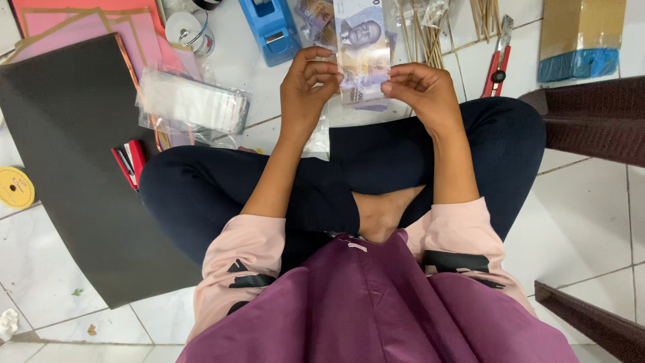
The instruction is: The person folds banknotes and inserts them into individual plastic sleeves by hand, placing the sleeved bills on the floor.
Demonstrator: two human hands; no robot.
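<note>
Far left, a yellow tape roll [15,187] lies flat on the white tiled floor [591,222], just off the edge of a big black sheet [67,168]. Above that, pink paper sheets [80,27] with brownish strips fan out under the black one. A red stapler [130,163] sits on the black sheet, close to the person's knee. Next, a clear plastic packet [191,101], oblong and crinkled, whitish contents inside, lies partly over the pink paper. Behind it is a small white round tub [188,30]. A blue tape dispenser [271,28] stands at the top.

Now centre: the left hand [306,87] has fingers curled, pinching the left edge of a banknote [363,54]. The right hand [423,91] is pinching the note's right edge low down, fingers folded in. The banknote is held upright between both hands, above the crossed legs, over the floor. It's pale purple-grey with a printed portrait near the top, and it looks wrapped in clear film, though that's hard to confirm.

Behind the note is a bundle of thin wooden sticks [426,33]. Right of them lies a red utility knife [497,67], then a brown cardboard package [581,30] with a blue band across its lower end. Far right, a dark brown furniture edge [594,117].
</note>
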